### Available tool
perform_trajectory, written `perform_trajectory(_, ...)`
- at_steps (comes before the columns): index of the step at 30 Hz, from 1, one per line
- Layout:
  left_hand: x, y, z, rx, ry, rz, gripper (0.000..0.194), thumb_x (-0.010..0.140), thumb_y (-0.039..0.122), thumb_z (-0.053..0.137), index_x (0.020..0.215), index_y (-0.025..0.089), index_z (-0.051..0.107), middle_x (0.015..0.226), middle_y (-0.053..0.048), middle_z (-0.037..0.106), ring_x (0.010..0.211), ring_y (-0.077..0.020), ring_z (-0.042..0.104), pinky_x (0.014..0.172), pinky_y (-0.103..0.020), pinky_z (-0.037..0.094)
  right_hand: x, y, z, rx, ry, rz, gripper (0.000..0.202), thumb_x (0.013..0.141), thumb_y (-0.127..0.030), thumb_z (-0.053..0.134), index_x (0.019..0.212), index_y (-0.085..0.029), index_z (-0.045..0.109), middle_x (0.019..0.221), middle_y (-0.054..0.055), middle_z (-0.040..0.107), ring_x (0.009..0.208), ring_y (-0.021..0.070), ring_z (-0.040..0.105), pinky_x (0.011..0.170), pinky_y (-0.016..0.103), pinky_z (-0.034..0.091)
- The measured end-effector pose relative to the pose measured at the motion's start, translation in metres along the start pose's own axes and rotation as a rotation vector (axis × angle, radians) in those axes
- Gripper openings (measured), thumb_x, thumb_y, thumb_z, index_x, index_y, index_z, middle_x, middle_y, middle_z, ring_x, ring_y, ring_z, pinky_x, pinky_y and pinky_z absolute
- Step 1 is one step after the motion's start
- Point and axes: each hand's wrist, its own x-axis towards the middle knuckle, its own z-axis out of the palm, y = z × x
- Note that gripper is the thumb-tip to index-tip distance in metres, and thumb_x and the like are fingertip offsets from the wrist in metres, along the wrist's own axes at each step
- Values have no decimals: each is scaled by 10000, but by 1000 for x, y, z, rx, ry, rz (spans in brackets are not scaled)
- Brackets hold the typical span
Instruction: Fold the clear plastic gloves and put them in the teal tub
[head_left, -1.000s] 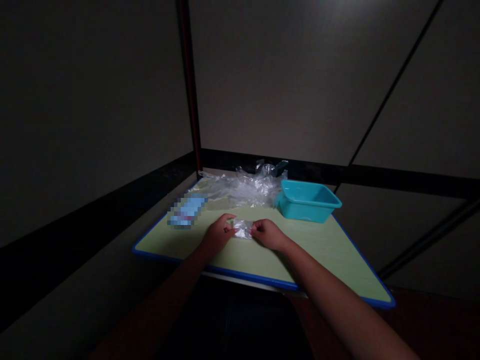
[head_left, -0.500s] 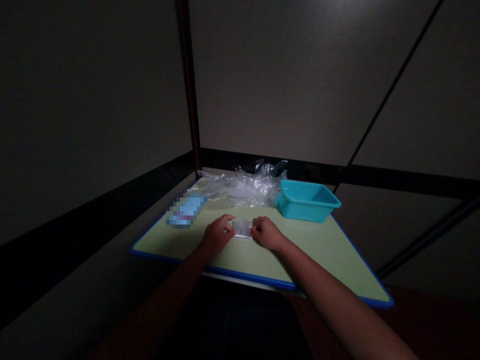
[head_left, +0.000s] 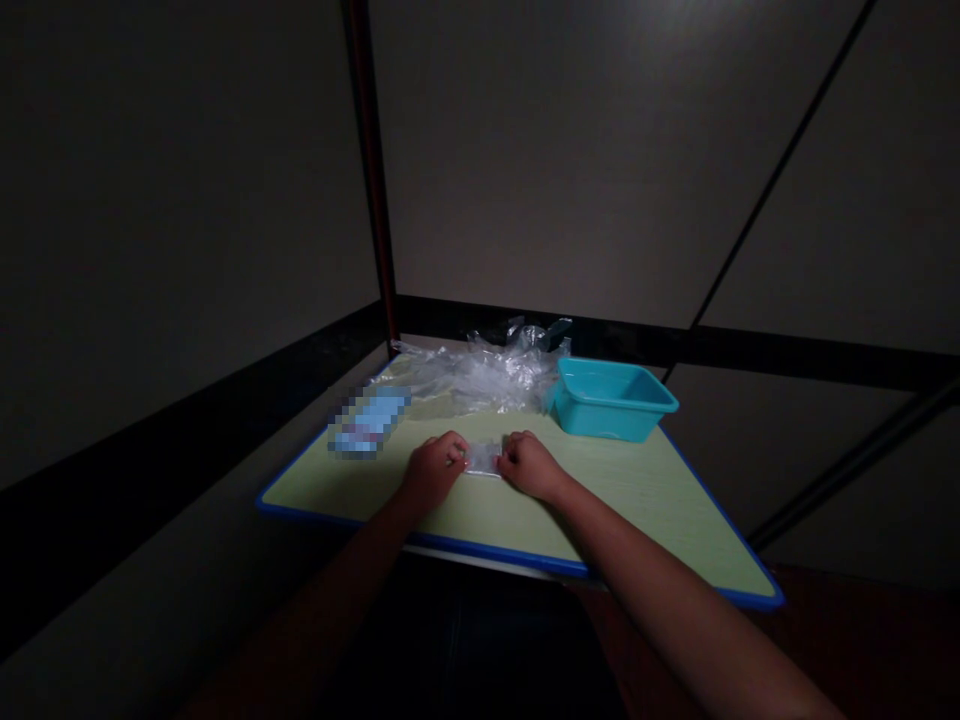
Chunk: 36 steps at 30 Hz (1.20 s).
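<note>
A small folded piece of clear plastic (head_left: pixel 482 460), perhaps a bag, lies flat on the pale green table (head_left: pixel 630 500) in front of me. My left hand (head_left: pixel 436 468) has its fingers curled in and pinches the plastic's left edge. At the right edge, my right hand (head_left: pixel 529 466) grips it between thumb and curled fingers. The fingers cover both ends of the plastic, and its middle shows between them.
Crumpled clear plastic bags (head_left: pixel 491 375) are heaped at the table's back. A turquoise bin (head_left: pixel 609 415) stands at the back right. To the left lies a pixelated light-blue flat object (head_left: pixel 373 422). Walls rise behind and on the left; the table has a blue edge.
The fingers of my left hand have closed from a spread pose onto the left edge of the plastic. My right hand keeps its hold. The view has shifted slightly.
</note>
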Motion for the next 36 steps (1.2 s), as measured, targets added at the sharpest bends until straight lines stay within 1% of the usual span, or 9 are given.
perform_trajectory(9,1,5,-2,30,-27,13,115,730,140,532,743,218,615,685,3,630,771,-187,545,750,-295,406,-2,-4,-3,-58,13,-13,199,791,-183,564,594,-169,590,702,68,581,758,182,485,738,280,368)
perform_trajectory(20,1,7,-2,73,-46,17,99,718,153,555,746,208,632,686,5,622,768,-169,548,738,-271,414,-3,-6,-6,-163,-6,-15,208,813,-269,561,643,-165,623,727,98,593,790,219,500,719,309,356)
perform_trajectory(24,1,10,-2,73,-42,7,83,717,150,569,720,205,630,672,5,623,756,-168,550,748,-278,419,-8,-12,-14,-174,132,16,183,825,-327,552,802,-155,612,842,116,599,865,241,494,742,321,354)
perform_trajectory(26,1,9,-2,72,-31,6,93,714,133,567,717,199,632,667,3,623,739,-167,553,741,-278,420,-12,-16,-18,-132,186,-42,239,832,-359,541,932,-149,597,960,127,603,942,248,489,809,339,353)
perform_trajectory(27,1,8,-1,72,-29,10,101,714,122,562,716,196,632,668,0,624,731,-166,555,735,-277,421,-14,-18,-19,-105,181,-102,299,841,-382,528,1016,-147,582,1044,133,596,1004,252,482,862,358,341)
perform_trajectory(29,1,6,-1,75,-26,17,119,713,101,551,709,190,630,674,-6,629,722,-165,560,726,-274,422,-18,-20,-19,-58,106,-241,452,867,-438,483,1216,-153,503,1255,142,527,1161,259,427,986,421,262)
perform_trajectory(31,1,5,0,82,-27,25,122,713,95,549,705,190,625,679,-9,635,720,-166,562,726,-276,423,-20,-22,-16,-37,-20,-326,572,893,-480,420,1375,-178,360,1426,138,382,1299,262,316,1061,497,130)
perform_trajectory(33,1,5,0,89,-30,31,114,712,101,555,699,192,622,679,-9,641,719,-170,561,729,-283,424,-20,-21,-11,-34,-146,-326,617,913,-490,362,1443,-197,245,1494,136,262,1364,263,223,1072,546,45)
perform_trajectory(36,0,7,-1,97,-33,47,97,719,121,557,693,191,619,681,-11,647,725,-176,559,731,-295,425,-19,-19,-7,-46,-264,-283,637,928,-512,296,1466,-189,186,1514,143,178,1392,249,159,1081,546,4)
